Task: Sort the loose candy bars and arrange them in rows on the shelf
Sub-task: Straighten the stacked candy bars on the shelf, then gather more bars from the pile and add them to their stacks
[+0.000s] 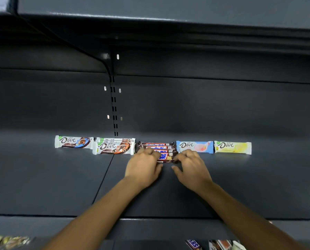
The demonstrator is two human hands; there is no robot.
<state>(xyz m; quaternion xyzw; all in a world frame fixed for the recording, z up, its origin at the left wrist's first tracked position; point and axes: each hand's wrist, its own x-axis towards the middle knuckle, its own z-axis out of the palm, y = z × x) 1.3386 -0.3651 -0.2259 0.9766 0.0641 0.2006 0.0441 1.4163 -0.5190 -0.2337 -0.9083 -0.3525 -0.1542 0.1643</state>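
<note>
On the dark shelf (168,186) a line of candy bars runs left to right along the back. A white Dove bar with blue (74,142) lies leftmost, then a row of brown-and-white Dove bars (114,147). In the middle sits a row of several brown Snickers bars (156,147). A light blue Dove bar (194,147) and a yellow Dove bar (232,147) follow to the right. My left hand (144,166) grips the left end of the front Snickers bar (165,157), and my right hand (190,166) grips its right end.
More loose bars lie below the shelf's front edge: Snickers and other wrappers (215,245) at bottom right, pale wrappers (8,241) at bottom left. A slotted upright (114,105) runs up the back panel. Another shelf (168,18) hangs overhead.
</note>
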